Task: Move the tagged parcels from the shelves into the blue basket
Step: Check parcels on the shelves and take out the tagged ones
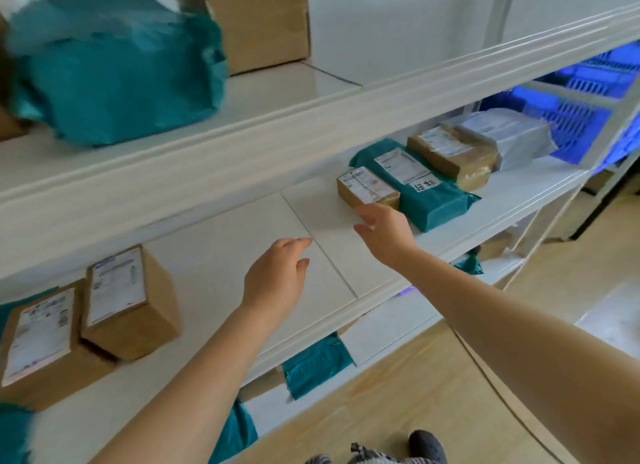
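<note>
Head view, the only 1 given: 2 bare arms reaching over the middle shelf [221,256] of a white rack. Right hand [384,233] stretched toward a small brown parcel [367,188], fingers relaxed and spread, fingertips just at its near edge, nothing gripped; contact too close to call. Left hand [277,276] hovering above bare shelf board, fingers loosely extended, holding nothing. Behind the small parcel, touching or nearly so, a teal parcel [415,186] with 2 white labels, then a tan padded parcel [453,155] and a grey plastic parcel [509,134], all in a row toward the rack's far end. Blue basket [585,117] visible beyond that end, well apart from both hands. Further left on the same shelf, 2 labelled cardboard boxes [128,304]; on the upper shelf a large teal bag [114,69], blurred, tag not readable. Step in hand, judging by the reach: picking up the small brown parcel. Next move likely calls for closing fingers round its sides, lifting clear of the teal neighbour without dragging it, then carrying rightward to the basket.
</note>
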